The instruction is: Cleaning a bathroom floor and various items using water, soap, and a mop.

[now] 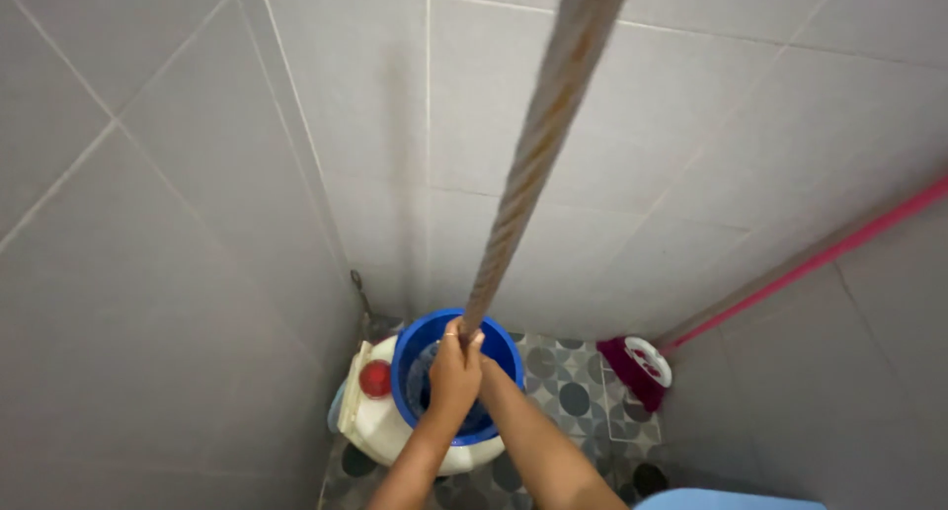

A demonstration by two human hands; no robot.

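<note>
Grey wall tiles [178, 273] fill most of the view, meeting in a narrow corner above a patch of floor [583, 396] laid with grey and dark circle-patterned tiles. Running from the top edge down through the middle of the frame, a long twisted pole [538, 145], streaked grey and rusty brown, leans slightly and ends at the hands. A pink-handled broom [820, 261] stands propped against the right-hand wall, its dark magenta head [637, 370] resting on the floor beside a white oval piece. Low in the corner sits a white plastic jug [380, 426] with a red cap [375, 379], and just beside it, touching or overlapping its side, a blue bucket [499, 344] with something pale and grey inside; what exactly lies in it cannot be made out. Both forearms reach in from the bottom edge over the bucket. The left hand [454, 377] is closed around the lower end of the pole, directly above the bucket's mouth. The right hand [478, 344] is pressed close behind it, also wrapped on the pole, so the two hands sit together.
</note>
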